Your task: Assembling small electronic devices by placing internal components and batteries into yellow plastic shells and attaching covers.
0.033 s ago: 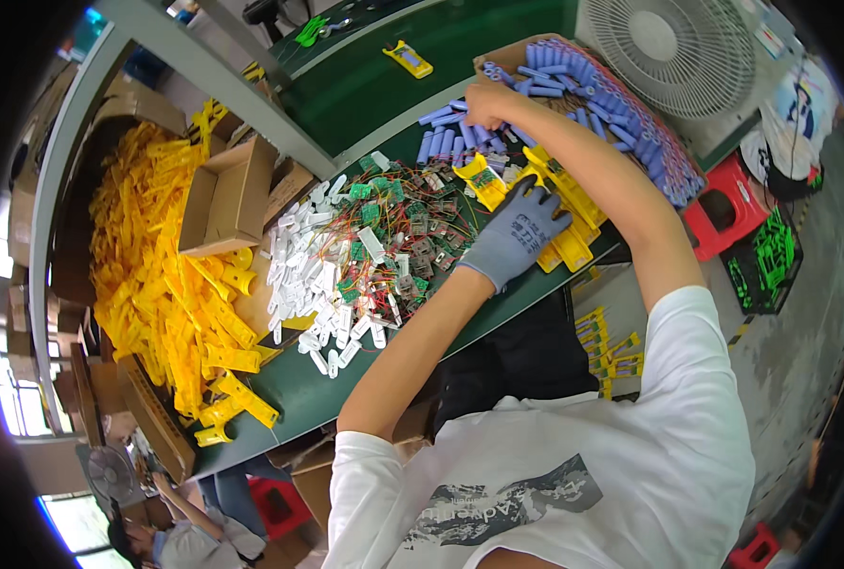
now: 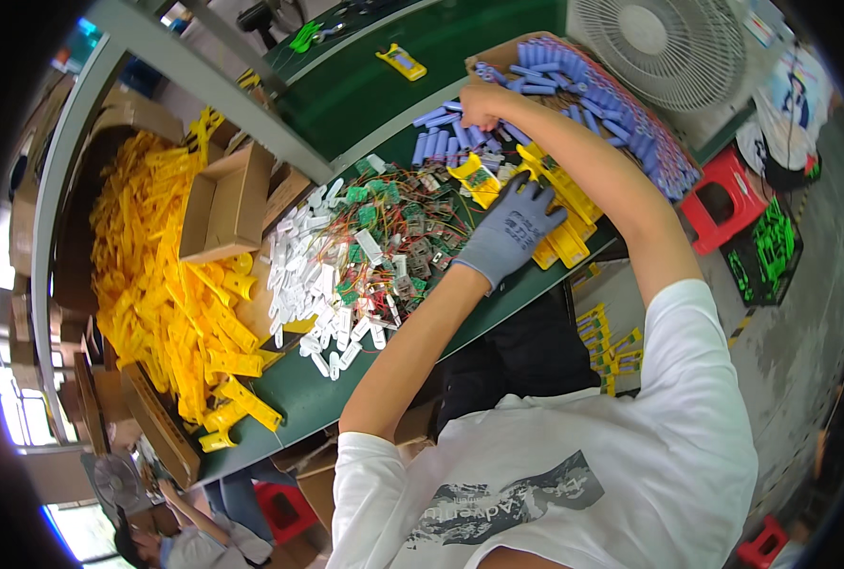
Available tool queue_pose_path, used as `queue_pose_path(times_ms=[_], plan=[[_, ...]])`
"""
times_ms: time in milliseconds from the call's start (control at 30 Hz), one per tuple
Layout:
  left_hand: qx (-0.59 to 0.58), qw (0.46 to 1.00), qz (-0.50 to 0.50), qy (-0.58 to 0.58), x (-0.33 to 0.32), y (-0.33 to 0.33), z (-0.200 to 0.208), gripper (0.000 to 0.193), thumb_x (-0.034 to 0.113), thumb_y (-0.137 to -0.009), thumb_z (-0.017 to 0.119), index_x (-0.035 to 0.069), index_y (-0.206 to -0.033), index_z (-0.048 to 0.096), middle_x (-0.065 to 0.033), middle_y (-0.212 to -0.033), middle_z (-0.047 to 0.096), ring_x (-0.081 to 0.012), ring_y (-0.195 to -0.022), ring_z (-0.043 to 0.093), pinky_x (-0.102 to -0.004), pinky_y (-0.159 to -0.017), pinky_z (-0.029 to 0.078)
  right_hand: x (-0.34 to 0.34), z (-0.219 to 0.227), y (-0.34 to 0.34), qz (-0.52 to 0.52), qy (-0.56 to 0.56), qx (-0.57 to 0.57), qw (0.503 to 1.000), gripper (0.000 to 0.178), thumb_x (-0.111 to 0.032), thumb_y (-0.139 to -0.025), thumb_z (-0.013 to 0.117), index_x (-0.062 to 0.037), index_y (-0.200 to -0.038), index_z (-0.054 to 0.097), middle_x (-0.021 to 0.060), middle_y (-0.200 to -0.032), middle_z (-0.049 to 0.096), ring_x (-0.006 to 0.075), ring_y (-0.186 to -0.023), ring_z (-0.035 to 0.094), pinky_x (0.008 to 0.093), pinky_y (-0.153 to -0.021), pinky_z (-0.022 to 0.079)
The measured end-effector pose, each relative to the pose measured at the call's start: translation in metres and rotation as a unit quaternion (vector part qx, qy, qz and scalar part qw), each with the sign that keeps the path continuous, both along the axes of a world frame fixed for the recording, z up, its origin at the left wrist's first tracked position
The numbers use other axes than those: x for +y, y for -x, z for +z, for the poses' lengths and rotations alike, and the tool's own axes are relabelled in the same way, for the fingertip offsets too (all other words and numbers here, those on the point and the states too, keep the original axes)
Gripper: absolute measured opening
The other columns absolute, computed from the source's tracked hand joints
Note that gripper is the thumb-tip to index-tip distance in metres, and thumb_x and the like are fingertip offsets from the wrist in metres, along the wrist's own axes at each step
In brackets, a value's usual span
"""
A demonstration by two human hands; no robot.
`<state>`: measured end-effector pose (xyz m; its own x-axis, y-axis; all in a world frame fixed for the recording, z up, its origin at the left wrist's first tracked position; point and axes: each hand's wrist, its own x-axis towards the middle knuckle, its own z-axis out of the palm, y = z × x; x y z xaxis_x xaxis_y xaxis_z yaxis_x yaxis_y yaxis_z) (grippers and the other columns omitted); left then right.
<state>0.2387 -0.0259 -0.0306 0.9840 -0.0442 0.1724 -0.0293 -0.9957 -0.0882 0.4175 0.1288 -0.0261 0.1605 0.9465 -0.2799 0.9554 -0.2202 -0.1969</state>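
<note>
My left hand, in a grey work glove with dark fingertips, bends over the yellow plastic shells at the right part of the bench. Its fingers meet a yellow shell that has a green circuit board in it. More yellow shells lie under and beside the glove. Farther off, my bare right hand is closed, fingers pointing down among loose purple cylindrical battery cells. What sits between those fingertips is hidden. Left of the glove spreads a heap of wired circuit boards.
White plastic pieces and a big pile of yellow shells cover the left side, near an open cardboard box. A carton of battery cells stands at the far right, before a fan. A metal post rises at the back.
The whole view has shifted slightly. My hands stay in nearly the same places, the left over the yellow shells and the right at the battery cells.
</note>
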Motion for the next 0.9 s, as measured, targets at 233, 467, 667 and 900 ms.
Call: queue_pose_path(times_ms=[233,467,667,900], plan=[[-0.051,0.998,-0.040,-0.012,0.015,0.010,-0.001,0.036,0.012,-0.074,0.063,0.010,-0.109,0.054,-0.0120,-0.119,0.052,-0.0314,-0.121,0.044,-0.0452,-0.106,0.033,-0.061,0.040,0.008,-0.083,-0.454,0.443,0.769,0.024,-0.022,-0.082,0.073,-0.0019,-0.094,0.068,0.0050,-0.075,0.068,0.0100,-0.072,0.064,0.0247,-0.062,0.051],[-0.003,0.995,-0.091,-0.033,0.015,-0.003,0.011,0.044,0.010,-0.075,0.060,0.014,-0.119,0.055,-0.0077,-0.112,0.057,-0.0255,-0.116,0.049,-0.0451,-0.109,0.030,-0.258,0.007,0.022,-0.131,-0.514,0.782,0.329,0.028,-0.020,-0.094,0.060,0.0010,-0.111,0.056,0.0086,-0.100,0.061,0.0144,-0.093,0.060,0.0258,-0.079,0.051],[-0.023,0.998,-0.050,0.023,0.006,-0.011,0.016,0.032,0.019,-0.077,0.066,0.014,-0.108,0.059,-0.0060,-0.116,0.056,-0.0286,-0.117,0.047,-0.0436,-0.106,0.034,-0.357,-0.063,0.059,-0.159,-0.463,0.851,0.191,0.026,-0.024,-0.099,0.049,-0.0016,-0.111,0.054,0.0058,-0.097,0.058,0.0105,-0.082,0.054,0.0229,-0.069,0.048],[0.018,0.994,-0.099,0.033,0.014,-0.022,0.019,0.028,0.017,-0.074,0.068,0.011,-0.099,0.058,-0.0074,-0.117,0.055,-0.0296,-0.117,0.047,-0.0432,-0.105,0.034,-0.364,-0.076,0.075,-0.224,-0.465,0.816,0.260,0.015,-0.025,-0.097,0.054,-0.0098,-0.100,0.055,0.0039,-0.093,0.061,0.0094,-0.078,0.053,0.0240,-0.068,0.044]])
